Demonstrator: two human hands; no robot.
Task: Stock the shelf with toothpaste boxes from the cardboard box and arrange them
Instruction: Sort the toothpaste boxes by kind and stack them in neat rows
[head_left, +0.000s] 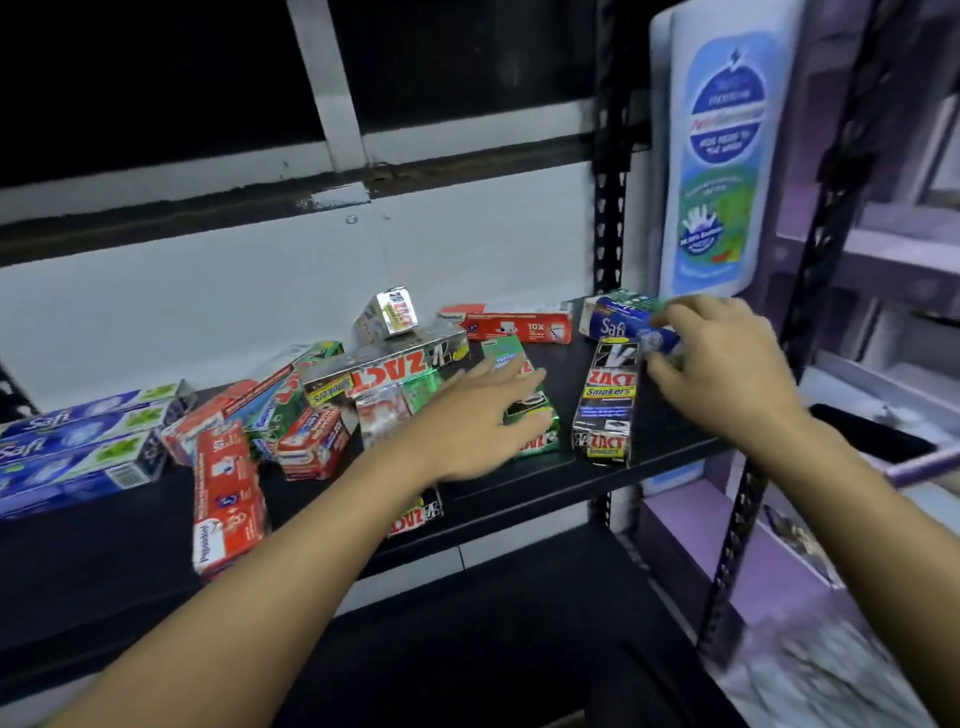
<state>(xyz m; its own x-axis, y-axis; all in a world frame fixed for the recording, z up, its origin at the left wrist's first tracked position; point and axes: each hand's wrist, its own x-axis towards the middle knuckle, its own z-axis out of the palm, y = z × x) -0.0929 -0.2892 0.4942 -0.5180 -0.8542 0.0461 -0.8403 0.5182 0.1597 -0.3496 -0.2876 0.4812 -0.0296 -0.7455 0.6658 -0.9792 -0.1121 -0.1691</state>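
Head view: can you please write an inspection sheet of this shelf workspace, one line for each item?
Surface: black shelf, mostly covered at the left and middle.
Job's things: toothpaste boxes lie jumbled; blue Safi stack at left, red Pepsodent box at front left, black Zact Smokers box at right; cardboard box not seen.
Clutter: white pack with blue label, standing at the right end.
Grips: left hand lies flat on green box; right hand curls round the end of blue Safi box.
Cables: nothing seen.
Surroundings: white wall, black perforated upright, purple-lit shelves at right.
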